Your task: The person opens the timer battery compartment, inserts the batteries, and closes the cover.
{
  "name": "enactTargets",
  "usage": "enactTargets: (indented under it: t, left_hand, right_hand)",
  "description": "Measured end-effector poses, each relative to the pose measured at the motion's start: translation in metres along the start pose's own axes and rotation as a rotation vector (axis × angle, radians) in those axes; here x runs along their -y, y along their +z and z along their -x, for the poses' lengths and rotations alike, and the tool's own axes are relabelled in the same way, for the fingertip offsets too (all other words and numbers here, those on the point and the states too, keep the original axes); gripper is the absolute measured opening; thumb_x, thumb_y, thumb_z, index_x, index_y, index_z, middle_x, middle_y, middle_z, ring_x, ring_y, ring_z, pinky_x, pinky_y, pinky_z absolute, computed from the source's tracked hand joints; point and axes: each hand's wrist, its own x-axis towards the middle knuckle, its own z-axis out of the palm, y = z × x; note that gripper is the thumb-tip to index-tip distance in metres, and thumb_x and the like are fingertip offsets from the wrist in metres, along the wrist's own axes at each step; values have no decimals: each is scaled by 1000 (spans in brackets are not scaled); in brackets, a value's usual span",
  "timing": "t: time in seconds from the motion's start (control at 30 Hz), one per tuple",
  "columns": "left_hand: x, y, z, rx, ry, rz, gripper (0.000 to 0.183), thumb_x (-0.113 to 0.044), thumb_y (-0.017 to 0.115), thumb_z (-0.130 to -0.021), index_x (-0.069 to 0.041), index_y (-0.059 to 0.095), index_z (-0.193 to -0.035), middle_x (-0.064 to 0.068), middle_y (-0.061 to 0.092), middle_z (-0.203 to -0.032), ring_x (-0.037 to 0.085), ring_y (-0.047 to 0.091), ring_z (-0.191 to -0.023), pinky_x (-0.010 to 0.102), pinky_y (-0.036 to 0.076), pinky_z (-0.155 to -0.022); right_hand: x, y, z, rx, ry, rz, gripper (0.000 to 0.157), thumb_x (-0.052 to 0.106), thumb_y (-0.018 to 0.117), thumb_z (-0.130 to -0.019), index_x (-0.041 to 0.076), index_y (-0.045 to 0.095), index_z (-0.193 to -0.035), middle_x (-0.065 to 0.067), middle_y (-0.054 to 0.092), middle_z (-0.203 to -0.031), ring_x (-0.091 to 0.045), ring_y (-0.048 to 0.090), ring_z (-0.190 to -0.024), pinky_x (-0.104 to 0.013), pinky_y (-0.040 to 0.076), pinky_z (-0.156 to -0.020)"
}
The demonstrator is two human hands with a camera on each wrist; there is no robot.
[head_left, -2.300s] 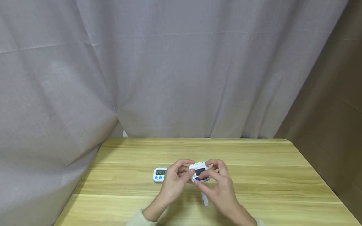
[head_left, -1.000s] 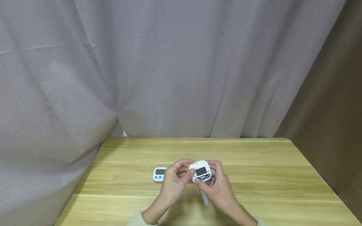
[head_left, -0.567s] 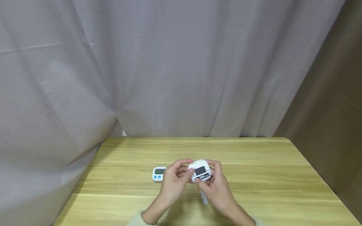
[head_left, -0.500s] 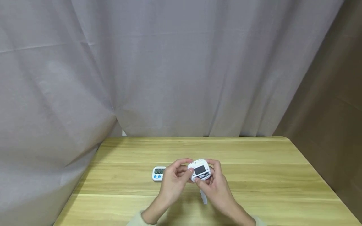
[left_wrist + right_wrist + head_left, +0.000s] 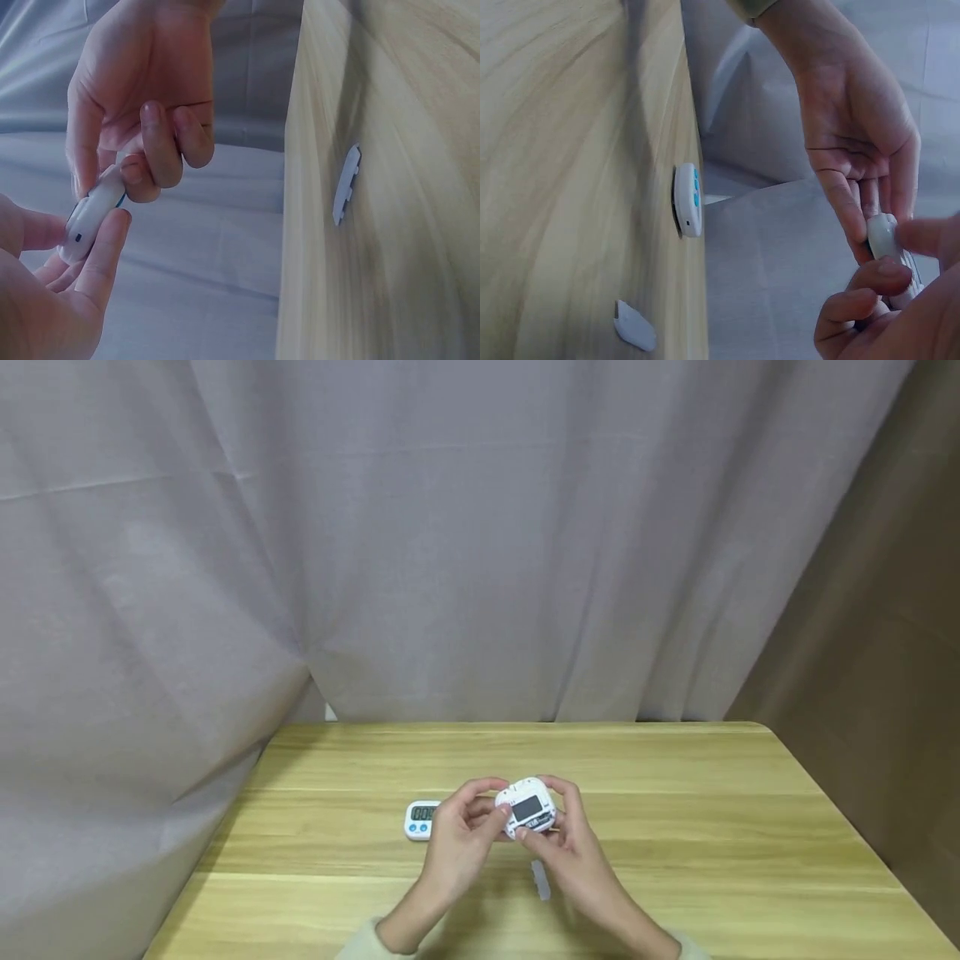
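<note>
A white digital timer is held above the table, its back turned up towards the head camera. A dark rectangle shows on that back, and below it a battery with pale lettering lies in the uncovered slot. My left hand grips the timer's left side, thumb on the back. The right hand pinches its right side, with the thumb at the lower edge by the slot. Beneath the hands, a narrow white battery cover with small tabs lies on the wood, also seen in the left wrist view.
A second white timer with blue buttons and a lit-up digit display lies on the wooden table, partly behind the left hand. Grey curtain hangs behind the table's far edge.
The right index finger has moved off the battery slot to the timer's far edge, baring the battery. Since then, both hands have shifted the timer slightly up and left, tilting it a little.
</note>
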Motion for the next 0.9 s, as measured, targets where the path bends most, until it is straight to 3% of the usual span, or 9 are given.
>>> enactTargets:
  t: [0.13, 0.27, 0.37, 0.47, 0.57, 0.7, 0.8, 0.9]
  left_hand:
    - [1, 0, 1, -1, -6, -6, 31, 2, 68, -98, 5, 66, -129, 25, 77, -102, 20, 79, -83, 33, 68, -75]
    - [1, 0, 0, -7, 3, -17, 31, 3, 68, -98, 4, 66, -129, 24, 77, -102, 22, 79, -84, 33, 68, -75]
    - [2, -1, -2, 9, 1, -32, 30, 2, 68, -98, 2, 67, -129, 23, 77, -102, 22, 79, -84, 36, 68, -75]
    - [5, -5, -6, 19, 15, -64, 29, 1, 68, -99, 2, 68, -128, 23, 77, -100, 20, 78, -82, 36, 68, -74]
    - [5, -12, -11, -11, 35, -86, 27, 1, 68, -99, 2, 69, -126, 22, 77, -97, 18, 77, -79, 36, 68, -72]
    - [3, -21, -17, -73, 47, -64, 26, 3, 67, -99, 1, 70, -124, 23, 77, -95, 17, 77, -76, 35, 68, -69]
    - [0, -25, -19, -87, 50, -43, 27, 4, 67, -98, 0, 70, -125, 24, 77, -96, 18, 78, -77, 36, 68, -70]
    - [-1, -27, -19, -81, 49, -28, 27, 4, 67, -98, 1, 69, -125, 25, 77, -97, 19, 78, -79, 36, 68, -71]
  right_hand:
    - [-2, 0, 1, -6, 10, -10, 63, 1, 65, -101, 15, 33, -153, -27, 69, -127, -28, 74, -100, -29, 63, -89]
    - [-2, 0, -1, -3, 5, -9, 63, 1, 65, -101, 17, 33, -153, -26, 70, -126, -24, 74, -96, -28, 63, -85]
    - [-3, -3, -3, 6, 21, 20, 63, 4, 66, -101, 16, 34, -154, -23, 73, -117, -18, 70, -84, -25, 60, -71]
    - [-4, -10, -7, 41, 60, 86, 60, 14, 68, -103, 15, 36, -154, -13, 73, -100, -11, 59, -67, -20, 49, -55]
    - [-8, -21, -13, 115, 81, 187, 53, 27, 67, -105, 10, 44, -150, -6, 66, -83, -7, 48, -60, -18, 41, -49]
    - [-19, -35, -20, 257, 47, 407, 44, 27, 74, -101, 0, 62, -132, -3, 63, -79, -6, 52, -62, -21, 47, -52]
    - [-30, -41, -21, 339, 1, 613, 42, 20, 87, -86, -1, 71, -119, 0, 64, -84, -8, 55, -71, -22, 50, -60]
    - [-40, -42, -20, 358, -24, 771, 49, 18, 96, -71, 5, 76, -114, 1, 61, -89, -11, 54, -79, -24, 49, -66]
